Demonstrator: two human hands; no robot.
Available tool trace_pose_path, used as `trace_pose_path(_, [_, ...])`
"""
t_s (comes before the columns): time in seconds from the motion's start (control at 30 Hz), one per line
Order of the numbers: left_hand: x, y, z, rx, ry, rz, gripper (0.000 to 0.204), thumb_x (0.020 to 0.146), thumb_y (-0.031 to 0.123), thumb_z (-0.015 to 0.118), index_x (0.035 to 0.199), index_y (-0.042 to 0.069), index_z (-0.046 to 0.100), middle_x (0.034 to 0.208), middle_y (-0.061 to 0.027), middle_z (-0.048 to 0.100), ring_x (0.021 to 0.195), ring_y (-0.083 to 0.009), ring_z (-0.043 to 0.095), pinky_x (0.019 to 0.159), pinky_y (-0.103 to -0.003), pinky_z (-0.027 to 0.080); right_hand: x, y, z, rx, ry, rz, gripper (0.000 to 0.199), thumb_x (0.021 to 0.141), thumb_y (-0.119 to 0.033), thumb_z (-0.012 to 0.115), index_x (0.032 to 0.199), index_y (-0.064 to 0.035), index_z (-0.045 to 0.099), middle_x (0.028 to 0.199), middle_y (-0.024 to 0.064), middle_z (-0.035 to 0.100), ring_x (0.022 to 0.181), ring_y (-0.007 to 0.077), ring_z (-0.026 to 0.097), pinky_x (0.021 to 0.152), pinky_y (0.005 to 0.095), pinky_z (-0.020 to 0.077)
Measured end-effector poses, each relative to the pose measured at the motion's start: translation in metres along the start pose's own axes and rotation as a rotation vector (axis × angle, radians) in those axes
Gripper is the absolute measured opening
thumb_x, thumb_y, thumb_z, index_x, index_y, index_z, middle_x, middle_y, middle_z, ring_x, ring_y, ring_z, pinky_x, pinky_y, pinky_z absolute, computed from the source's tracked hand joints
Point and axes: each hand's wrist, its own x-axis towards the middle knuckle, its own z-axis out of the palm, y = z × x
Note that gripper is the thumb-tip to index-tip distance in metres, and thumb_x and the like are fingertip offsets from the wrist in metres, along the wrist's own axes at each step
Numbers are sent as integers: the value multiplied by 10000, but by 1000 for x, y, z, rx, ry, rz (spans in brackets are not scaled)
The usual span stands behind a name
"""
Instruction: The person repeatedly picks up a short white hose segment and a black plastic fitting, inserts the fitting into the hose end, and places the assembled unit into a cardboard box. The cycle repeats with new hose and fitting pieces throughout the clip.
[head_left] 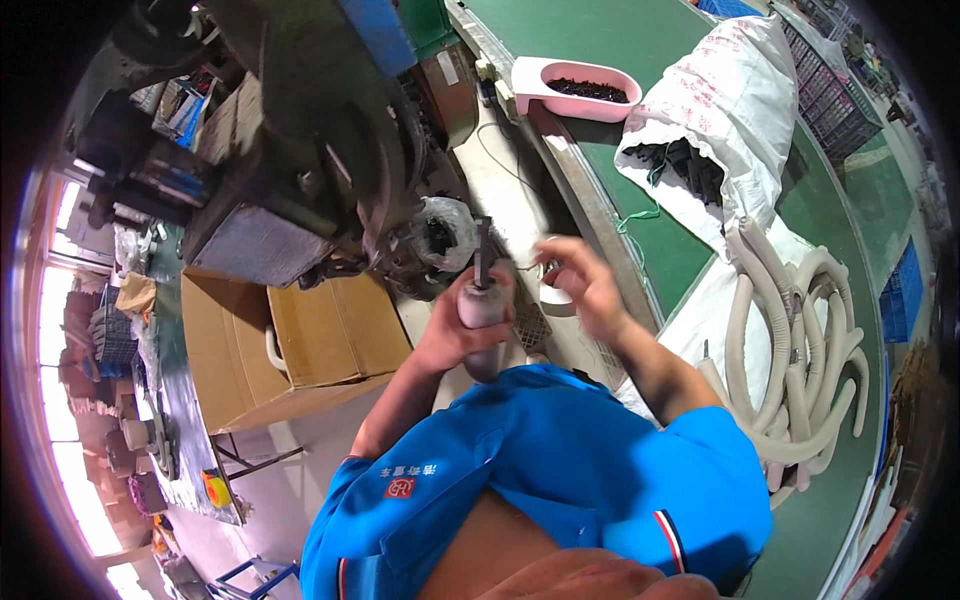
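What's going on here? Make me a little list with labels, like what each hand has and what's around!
Left hand: left hand wrapped around a grey handle with a dark rod sticking up
Right hand: right hand, blurred, fingers spread open, beside a pale ring-shaped part; touching or not, cannot tell
Front: big dark machine
Left side: open cardboard box
Right side: pile of cream bendy hoses, white sack of black parts
Far back: pink tub of dark bits
Clothing: blue shirt

Daylight is pouring through windows [60,400] at nine o'clock, a green counter [640,40] is running from twelve toward four, a dark machine [290,130] is looming at eleven, and cardboard boxes [300,340] are sitting open beneath it on the pale floor [290,470]
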Motion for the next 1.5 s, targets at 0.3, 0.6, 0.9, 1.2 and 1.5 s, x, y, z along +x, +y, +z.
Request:
trace_pose_path(0.3, [-30,1,-13,236,30,-155,474,631,22,738,1046,15,509,816,-71,617,759,-136,596,703,-279,486,118,166,-256,-1606,419,86,204,802,-147,571,969,-31,557,928,175,568,886,366,559,773,448,454])
trace_pose_path(0.6, [-50,-14,-19,20,372,-112,455,640,-14,697,1024,46,459,784,-67,603,752,-162,604,699,-295,489,151,152,-285,-1398,364,913,522,756,-376,661,1032,65,623,1083,218,622,1027,348,600,852,415,484])
trace_pose_path(0.9, [-20,-21,5,406,246,-187,407,693,102,681,1055,16,517,838,-59,619,778,-117,577,739,-284,474,93,79,-231,-638,80,490,238,853,-245,607,897,-14,574,752,30,612,645,98,508,573,256,403])
trace_pose_path(1.2, [-20,3,14,591,119,-123,342,652,133,678,952,41,542,777,-145,599,723,-290,596,682,-366,466,52,-67,-51,-253,-459,276,232,930,-216,537,1020,-36,654,674,-44,535,566,16,401,494,179,302])
trace_pose_path(1.5, [-67,3,8,556,205,-18,324,645,148,669,926,40,550,766,-145,600,710,-287,600,667,-372,469,62,-61,4,-217,-592,216,259,949,-235,512,972,-21,657,561,-72,464,488,6,350,447,178,251])
